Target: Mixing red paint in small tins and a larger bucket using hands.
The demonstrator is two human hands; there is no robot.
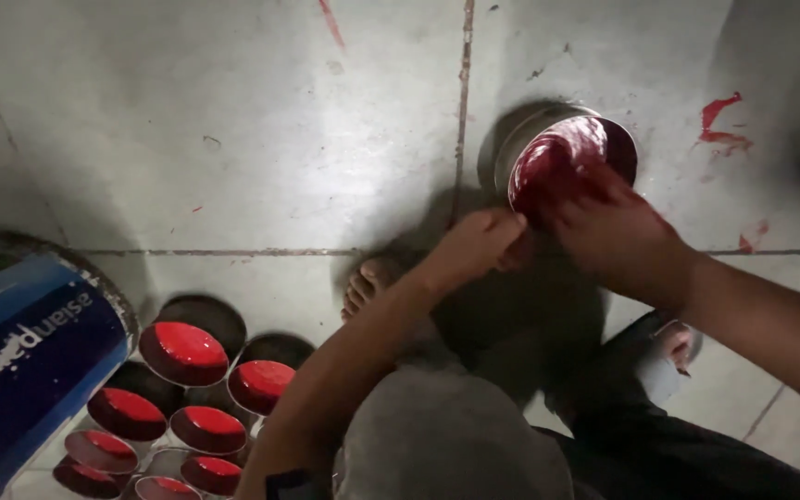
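Far left of both hands lies a blue can (25,356), with red-topped tins (184,350) clustered just beside it. The left hand (476,243) is closed on the near rim of a metal bowl (570,156) smeared red inside. The right hand (608,227), just right of it, presses spread fingers into the bowl.

**Colours and patterns recorded**

Metal tin (548,148): silvery wall, inside smeared dark red. Right hand (618,231): fingers stained red. Small tins (182,352): filled glossy red. Large can (25,356): blue with white lettering. Floor (233,139): grey tiles, dark joints, red splashes.
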